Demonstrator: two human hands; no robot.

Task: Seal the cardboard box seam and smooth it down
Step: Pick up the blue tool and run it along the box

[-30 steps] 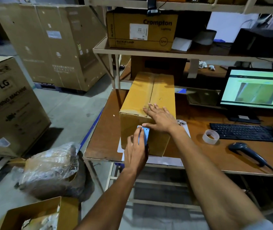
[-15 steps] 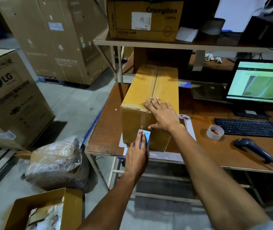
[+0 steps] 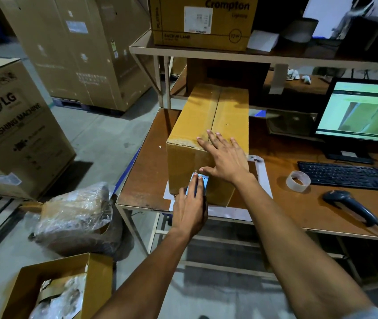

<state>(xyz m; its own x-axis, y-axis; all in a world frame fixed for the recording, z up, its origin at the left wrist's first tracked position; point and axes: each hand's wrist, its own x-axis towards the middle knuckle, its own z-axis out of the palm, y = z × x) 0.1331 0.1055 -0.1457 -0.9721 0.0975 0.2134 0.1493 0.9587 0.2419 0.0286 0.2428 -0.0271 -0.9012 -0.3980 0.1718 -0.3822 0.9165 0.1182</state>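
Note:
A long brown cardboard box (image 3: pixel 208 125) lies on the wooden table (image 3: pixel 144 180), its taped top seam running away from me. My right hand (image 3: pixel 223 158) lies flat with fingers spread over the box's near top edge and front face. My left hand (image 3: pixel 190 210) holds a small blue tape cutter (image 3: pixel 200 183) pressed against the front face, low down, its toothed edge just under my right thumb. The tape itself is too clear to make out on the front.
A clear tape roll (image 3: pixel 298 181), keyboard (image 3: pixel 344 174), barcode scanner (image 3: pixel 349 204) and monitor (image 3: pixel 360 111) sit on the table's right. A Crompton carton (image 3: pixel 203 21) stands on the shelf above. An LG carton (image 3: pixel 10 130), wrapped bundle (image 3: pixel 75 215) and open box (image 3: pixel 52 288) occupy the floor at left.
My left hand with the blue cutter has slid down the box's front face. My right hand stays spread on the near edge. The view has tilted down.

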